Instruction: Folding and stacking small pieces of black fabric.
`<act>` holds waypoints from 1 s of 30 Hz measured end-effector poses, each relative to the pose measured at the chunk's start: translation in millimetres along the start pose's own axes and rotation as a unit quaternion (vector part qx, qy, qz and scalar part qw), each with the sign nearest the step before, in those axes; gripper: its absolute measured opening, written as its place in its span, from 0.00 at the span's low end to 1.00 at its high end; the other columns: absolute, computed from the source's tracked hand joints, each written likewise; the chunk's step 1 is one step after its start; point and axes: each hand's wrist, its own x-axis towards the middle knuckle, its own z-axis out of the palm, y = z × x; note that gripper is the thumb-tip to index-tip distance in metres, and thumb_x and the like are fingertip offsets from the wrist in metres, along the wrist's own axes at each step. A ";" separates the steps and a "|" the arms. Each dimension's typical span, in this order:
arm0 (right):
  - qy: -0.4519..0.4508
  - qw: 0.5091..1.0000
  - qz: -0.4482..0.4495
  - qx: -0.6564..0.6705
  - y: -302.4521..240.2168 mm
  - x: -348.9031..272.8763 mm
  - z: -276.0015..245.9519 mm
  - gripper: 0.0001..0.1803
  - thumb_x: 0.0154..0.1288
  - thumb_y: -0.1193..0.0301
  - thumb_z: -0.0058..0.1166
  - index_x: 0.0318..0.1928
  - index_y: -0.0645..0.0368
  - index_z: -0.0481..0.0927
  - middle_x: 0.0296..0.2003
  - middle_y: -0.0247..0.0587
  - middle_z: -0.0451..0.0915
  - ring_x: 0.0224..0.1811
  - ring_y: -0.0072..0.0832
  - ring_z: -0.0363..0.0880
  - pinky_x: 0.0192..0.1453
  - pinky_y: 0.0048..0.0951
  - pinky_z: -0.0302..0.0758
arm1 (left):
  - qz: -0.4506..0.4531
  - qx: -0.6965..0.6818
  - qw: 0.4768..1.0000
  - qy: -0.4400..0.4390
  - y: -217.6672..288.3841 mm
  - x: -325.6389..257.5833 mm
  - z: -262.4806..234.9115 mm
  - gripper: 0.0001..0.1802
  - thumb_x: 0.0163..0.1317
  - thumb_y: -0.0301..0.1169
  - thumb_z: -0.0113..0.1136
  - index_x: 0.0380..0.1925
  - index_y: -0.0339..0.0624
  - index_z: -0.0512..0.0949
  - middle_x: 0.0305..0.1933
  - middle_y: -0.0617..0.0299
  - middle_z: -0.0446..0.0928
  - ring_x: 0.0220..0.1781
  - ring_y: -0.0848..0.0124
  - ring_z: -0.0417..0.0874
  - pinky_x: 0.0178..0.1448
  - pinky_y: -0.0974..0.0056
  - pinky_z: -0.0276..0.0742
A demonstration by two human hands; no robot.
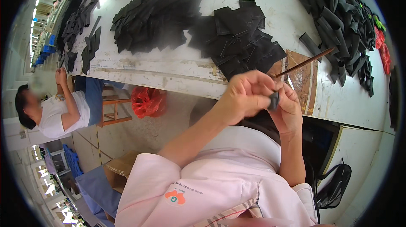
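Observation:
Close together at the table's front edge, both hands are closed on one small black fabric piece (274, 101). My left hand (245, 96) pinches it from the left with bent fingers. From the right, my right hand (288, 108) grips the same piece, and the fingers hide most of it. A thin brown stick (306, 62) slants up to the right from just behind my fingertips; whether a hand touches its lower end, I cannot tell. Just beyond my hands lies a loose heap of flat black fabric pieces (243, 36).
Another heap of black pieces (154, 20) lies further left on the white table (165, 64). Rolled black pieces (334, 24) are piled at the right. A brown board (301, 85) is by the front edge. A seated person (63, 108) works at left, near a red bag (148, 101).

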 end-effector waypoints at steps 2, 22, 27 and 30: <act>-0.141 0.988 -0.056 -0.014 -4.6 -5.9 -3.2 0.08 0.56 0.68 0.55 0.27 0.57 0.71 0.27 0.28 0.68 0.29 0.17 0.65 0.35 0.17 0.63 | -0.060 -0.132 0.973 -0.180 -6.7 -2.1 -4.6 0.21 0.45 0.16 0.53 0.44 0.33 0.68 0.29 0.62 0.73 0.25 0.81 0.71 0.25 0.79 0.61; -0.038 0.919 -0.259 -0.296 -120.2 -17.4 51.8 0.14 0.60 0.63 0.51 0.26 0.61 0.74 0.17 0.23 0.67 0.19 0.08 0.57 0.20 0.13 0.51 | -0.091 -0.282 0.931 -0.213 67.9 33.7 93.6 0.08 0.59 0.20 0.45 0.39 0.34 0.70 0.25 0.60 0.74 0.09 0.85 0.56 0.08 0.79 0.53; -0.069 0.948 -0.152 -0.272 -135.0 7.6 38.6 0.13 0.59 0.63 0.52 0.31 0.62 0.75 0.20 0.24 0.66 0.20 0.12 0.60 0.21 0.14 0.57 | -0.139 -0.409 0.866 -0.253 59.3 67.0 73.7 0.13 0.59 0.19 0.41 0.44 0.33 0.67 0.28 0.59 0.74 0.08 0.85 0.54 0.07 0.80 0.51; -0.007 0.994 -0.024 -0.107 -104.5 29.0 10.4 0.15 0.60 0.61 0.51 0.23 0.58 0.73 0.14 0.23 0.61 0.16 0.12 0.56 0.18 0.13 0.53 | -0.141 -0.363 0.919 -0.068 27.5 89.3 33.7 0.12 0.58 0.20 0.44 0.43 0.32 0.67 0.25 0.61 0.74 0.08 0.84 0.53 0.08 0.80 0.53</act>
